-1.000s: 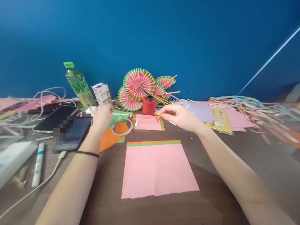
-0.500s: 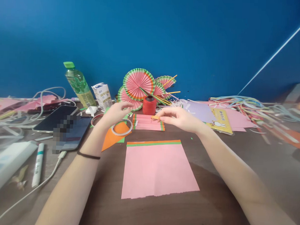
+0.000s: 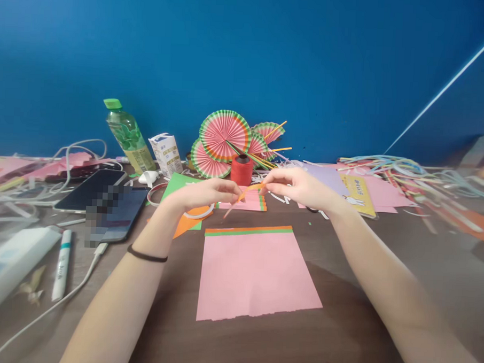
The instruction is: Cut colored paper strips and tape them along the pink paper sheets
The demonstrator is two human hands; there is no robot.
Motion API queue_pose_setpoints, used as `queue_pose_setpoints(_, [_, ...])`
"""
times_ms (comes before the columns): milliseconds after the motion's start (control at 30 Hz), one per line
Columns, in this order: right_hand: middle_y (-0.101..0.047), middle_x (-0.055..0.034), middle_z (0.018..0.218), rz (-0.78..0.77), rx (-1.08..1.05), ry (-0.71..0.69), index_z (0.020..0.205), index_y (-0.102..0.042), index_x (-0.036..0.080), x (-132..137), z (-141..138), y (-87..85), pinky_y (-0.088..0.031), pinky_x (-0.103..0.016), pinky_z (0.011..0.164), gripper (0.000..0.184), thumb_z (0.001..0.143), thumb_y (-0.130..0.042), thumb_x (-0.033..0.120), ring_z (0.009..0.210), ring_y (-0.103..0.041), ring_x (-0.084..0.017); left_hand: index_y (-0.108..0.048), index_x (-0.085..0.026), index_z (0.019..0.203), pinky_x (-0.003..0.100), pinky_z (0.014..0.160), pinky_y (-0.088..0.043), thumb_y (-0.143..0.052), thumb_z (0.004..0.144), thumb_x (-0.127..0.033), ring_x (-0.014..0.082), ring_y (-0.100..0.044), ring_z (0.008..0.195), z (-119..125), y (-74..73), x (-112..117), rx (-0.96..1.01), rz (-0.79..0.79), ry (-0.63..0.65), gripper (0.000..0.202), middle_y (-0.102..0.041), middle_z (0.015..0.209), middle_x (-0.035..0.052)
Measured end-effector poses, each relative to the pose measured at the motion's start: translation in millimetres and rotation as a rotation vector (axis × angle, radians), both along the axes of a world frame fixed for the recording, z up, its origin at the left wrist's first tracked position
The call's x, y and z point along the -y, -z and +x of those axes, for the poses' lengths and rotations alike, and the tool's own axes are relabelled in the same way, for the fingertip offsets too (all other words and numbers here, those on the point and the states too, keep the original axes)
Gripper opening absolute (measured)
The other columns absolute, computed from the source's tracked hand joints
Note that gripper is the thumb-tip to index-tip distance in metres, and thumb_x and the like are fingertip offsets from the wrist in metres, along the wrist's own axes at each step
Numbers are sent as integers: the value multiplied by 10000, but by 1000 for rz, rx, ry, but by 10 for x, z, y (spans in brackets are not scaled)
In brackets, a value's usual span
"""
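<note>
Between my two hands an orange paper strip (image 3: pixel 250 189) is pinched, its loose end hanging down to the left. The fingertips of my left hand (image 3: pixel 209 195) close on it from one side. From the other side the thumb and fingers of my right hand (image 3: pixel 287 182) grip its upper end. Below them lies a pink paper sheet (image 3: pixel 258 273) with an orange and green band along its far edge and a ragged near edge. Behind my hands is a striped pink paper piece (image 3: pixel 245 203), partly covered. A roll of tape (image 3: pixel 200 214) lies half hidden under my left hand.
Folded paper fans (image 3: pixel 225 135) and a red thread spool (image 3: pixel 241 171) stand by the wall. At left are a bottle (image 3: pixel 129 136), a milk carton (image 3: pixel 165 154), phones (image 3: pixel 124 219), a marker (image 3: pixel 62 264) and cables. Paper strips and a yellow packet (image 3: pixel 358 194) lie right.
My right hand has lifted the orange strip slightly. My left hand has moved right and down and now holds it too. The pink sheet has stayed put.
</note>
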State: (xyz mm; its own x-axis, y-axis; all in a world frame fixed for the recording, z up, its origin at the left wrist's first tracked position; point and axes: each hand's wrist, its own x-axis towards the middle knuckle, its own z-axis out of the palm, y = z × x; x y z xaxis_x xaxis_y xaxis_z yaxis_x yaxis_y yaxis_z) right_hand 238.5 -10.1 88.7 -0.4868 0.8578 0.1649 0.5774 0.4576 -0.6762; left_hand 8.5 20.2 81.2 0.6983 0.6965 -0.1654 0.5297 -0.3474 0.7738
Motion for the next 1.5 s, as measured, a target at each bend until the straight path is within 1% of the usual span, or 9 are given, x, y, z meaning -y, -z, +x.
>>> queue_pose_setpoints(133, [-549,21,629,20,126,95,838,-610,186,-2,52,-32,-312,-200,473,204,814,-460,321,506,-463,-72,-576,-193,764,242,660,-405,-498,742,-407,145,-533,720,-7,12,-4,-7,-21,-6,229,-579,771,-8])
queue_pose_setpoints(267, [-555,19,605,-61,295,196,851,-628,208,-17,112,-30,-251,-198,388,223,798,-443,320,417,-427,-71,-577,-198,768,242,661,-406,-490,729,-383,144,-531,728,-20,-8,-6,-10,26,-55,209,-579,786,-13])
queue_pose_setpoints(367, [-598,7,633,-17,332,225,872,-652,201,-17,113,-27,-293,-209,414,246,772,-429,230,429,-446,-76,-569,-192,754,241,653,-411,-475,731,-359,143,-536,720,-10,-37,14,-18,20,-25,193,-594,781,-8])
queue_pose_setpoints(500, [-669,-3,850,95,206,153,978,-645,220,4,39,-20,-402,-229,596,374,716,-406,104,645,-559,-114,-582,-192,780,247,638,-412,-456,751,-355,147,-540,700,48,-54,62,-52,45,41,208,-592,732,3])
queue_pose_setpoints(633, [-669,-17,939,73,87,26,918,-654,210,49,-62,-3,-421,-264,688,281,767,-421,167,798,-583,-157,-598,-206,831,246,627,-402,-439,773,-371,146,-543,700,132,-50,107,-54,138,35,237,-590,750,1])
queue_pose_setpoints(800, [-650,-33,775,-65,14,-57,817,-607,169,108,-136,3,-423,-251,589,200,797,-473,317,662,-583,-137,-596,-201,834,236,597,-388,-449,779,-390,141,-531,692,197,-82,165,-40,173,-1,246,-589,764,1])
queue_pose_setpoints(967, [-598,-8,671,-100,-20,-97,766,-583,159,106,-143,14,-414,-230,578,150,784,-489,275,596,-544,-101,-585,-200,814,253,606,-392,-456,782,-388,145,-527,690,197,-101,185,-48,230,-49,230,-580,754,0])
queue_pose_setpoints(1167, [-574,-3,640,-172,-78,-61,824,-573,159,86,-129,36,-348,-194,427,175,793,-477,302,505,-485,-81,-498,-195,849,253,640,-410,-467,767,-253,135,-529,741,194,-48,144,182,240,-38,105,-566,827,6])
queue_pose_setpoints(1500, [-558,11,615,-140,-104,-85,808,-564,166,101,-146,30,-351,-211,464,153,794,-474,289,526,-491,-87,-595,-202,872,294,810,-399,-437,788,-332,171,-540,885,213,-95,188,91,298,-33,221,-611,927,6])
